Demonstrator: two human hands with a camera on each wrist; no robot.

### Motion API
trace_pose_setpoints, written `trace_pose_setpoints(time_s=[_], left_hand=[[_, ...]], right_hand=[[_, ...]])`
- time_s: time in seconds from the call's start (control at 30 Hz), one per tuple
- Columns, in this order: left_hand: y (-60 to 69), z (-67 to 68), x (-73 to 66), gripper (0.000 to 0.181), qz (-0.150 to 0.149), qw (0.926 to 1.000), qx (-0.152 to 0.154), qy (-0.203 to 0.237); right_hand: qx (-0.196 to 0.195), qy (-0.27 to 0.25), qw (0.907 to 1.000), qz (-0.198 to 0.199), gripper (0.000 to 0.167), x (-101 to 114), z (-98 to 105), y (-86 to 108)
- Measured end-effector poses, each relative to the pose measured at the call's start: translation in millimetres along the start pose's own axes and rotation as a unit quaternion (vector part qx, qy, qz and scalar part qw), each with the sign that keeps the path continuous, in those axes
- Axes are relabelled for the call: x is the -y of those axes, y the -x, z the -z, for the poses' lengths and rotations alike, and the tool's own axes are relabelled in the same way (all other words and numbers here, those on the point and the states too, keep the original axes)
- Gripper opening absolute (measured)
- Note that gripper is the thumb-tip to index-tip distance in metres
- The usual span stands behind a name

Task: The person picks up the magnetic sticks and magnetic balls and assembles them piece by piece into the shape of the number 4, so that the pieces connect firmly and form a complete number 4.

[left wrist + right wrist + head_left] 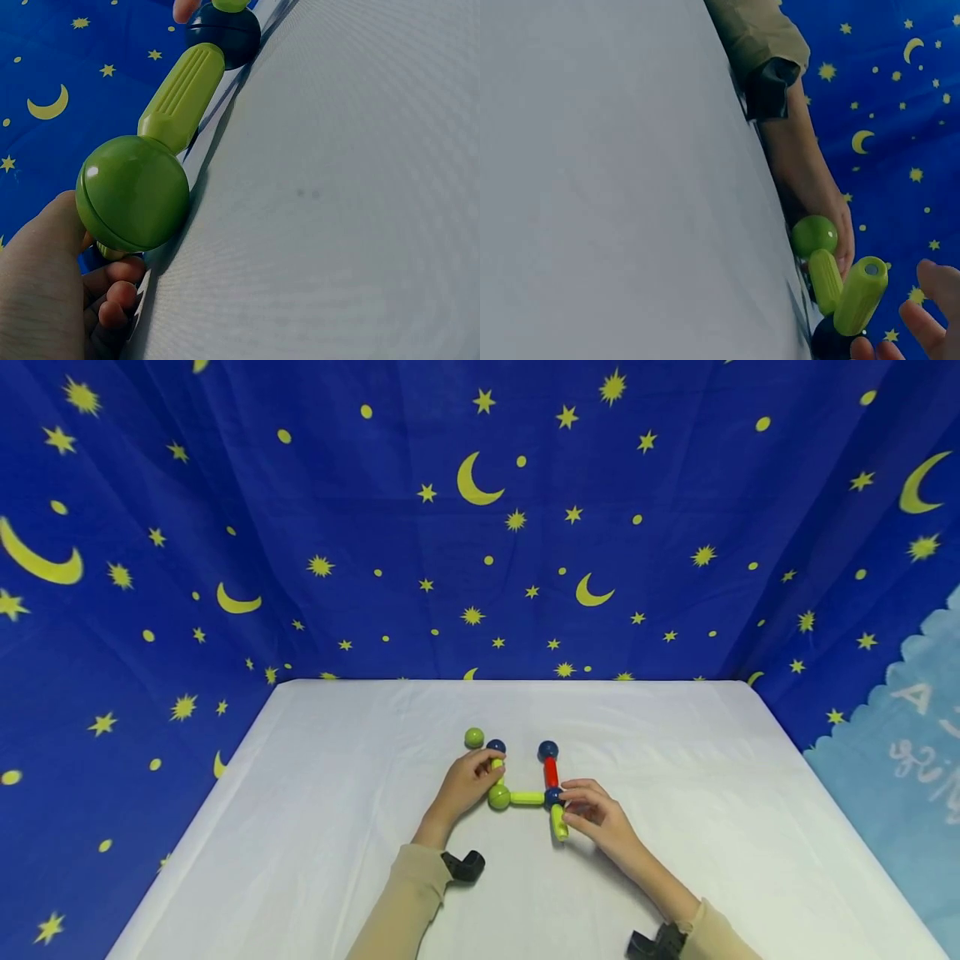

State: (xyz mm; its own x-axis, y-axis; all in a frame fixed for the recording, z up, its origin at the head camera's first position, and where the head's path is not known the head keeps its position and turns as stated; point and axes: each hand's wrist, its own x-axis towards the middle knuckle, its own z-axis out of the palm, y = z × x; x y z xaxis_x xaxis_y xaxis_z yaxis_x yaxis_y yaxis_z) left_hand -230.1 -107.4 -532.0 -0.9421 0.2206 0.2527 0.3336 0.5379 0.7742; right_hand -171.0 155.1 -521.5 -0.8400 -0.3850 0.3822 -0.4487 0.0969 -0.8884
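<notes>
A joined chain of balls and rods lies on the white table. My left hand (467, 782) pinches a yellow-green rod (497, 771) on the chain's left side, between a dark blue ball (496, 746) and a green ball (499, 797). From that green ball, another yellow-green rod (528, 797) runs right to a second dark blue ball (553, 797). My right hand (606, 822) has its fingertips at this ball, its thumb near a yellow-green rod (861, 296) with a free end. A red rod (551, 772) leads away to a third blue ball (548, 750).
A loose green ball (474, 737) sits just beyond the left hand. Blue cloth (405, 602) with yellow moons and stars hangs behind and beside the table (337, 735). Black wrist mounts (465, 867) sit at both sleeves.
</notes>
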Motion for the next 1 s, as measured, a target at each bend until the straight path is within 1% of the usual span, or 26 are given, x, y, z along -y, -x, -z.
trace_pose_setpoints(time_s=[0.07,0.17,0.3,0.4,0.47,0.67,0.8,0.9,1.0], left_hand=[[-0.2,0.3,0.0,0.023,0.002,1.0000,-0.001,0.001],[-0.1,0.7,-0.6,0.023,-0.001,1.0000,-0.001,0.004],[0.3,1.3,-2.0,0.023,-0.004,1.0000,0.002,0.007],[0.9,1.5,-2.6,0.024,-0.004,1.0000,0.001,0.009],[1.0,1.2,-2.3,0.023,-0.007,1.0000,-0.001,0.004],[0.0,-0.4,-0.6,0.022,-0.017,0.9998,-0.006,-0.006],[-0.6,-1.4,0.0,0.023,-0.021,0.9997,-0.007,-0.009],[-0.8,-1.2,0.5,0.023,-0.024,0.9996,-0.009,-0.009],[-0.7,-0.2,0.6,0.023,-0.021,0.9997,-0.009,-0.008]], right_hand=[[-0.011,0.002,0.9998,-0.013,0.022,1.9,0.1,-4.8],[-0.029,0.003,0.9986,-0.045,0.022,5.0,0.0,-14.3],[-0.058,0.000,0.9925,-0.107,0.024,9.2,-1.3,-30.8],[-0.075,-0.004,0.9875,-0.139,0.023,12.7,-4.1,-45.5],[-0.077,-0.009,0.9864,-0.145,0.023,14.6,-6.6,-55.5],[-0.065,-0.026,0.9857,-0.153,0.028,22.9,-15.7,-82.5],[-0.064,-0.035,0.9835,-0.165,0.027,24.9,-22.8,-99.1],[-0.064,-0.036,0.9846,-0.159,0.025,24.7,-30.1,-111.2],[-0.056,-0.026,0.9888,-0.136,0.027,24.7,-38.3,-122.2]])
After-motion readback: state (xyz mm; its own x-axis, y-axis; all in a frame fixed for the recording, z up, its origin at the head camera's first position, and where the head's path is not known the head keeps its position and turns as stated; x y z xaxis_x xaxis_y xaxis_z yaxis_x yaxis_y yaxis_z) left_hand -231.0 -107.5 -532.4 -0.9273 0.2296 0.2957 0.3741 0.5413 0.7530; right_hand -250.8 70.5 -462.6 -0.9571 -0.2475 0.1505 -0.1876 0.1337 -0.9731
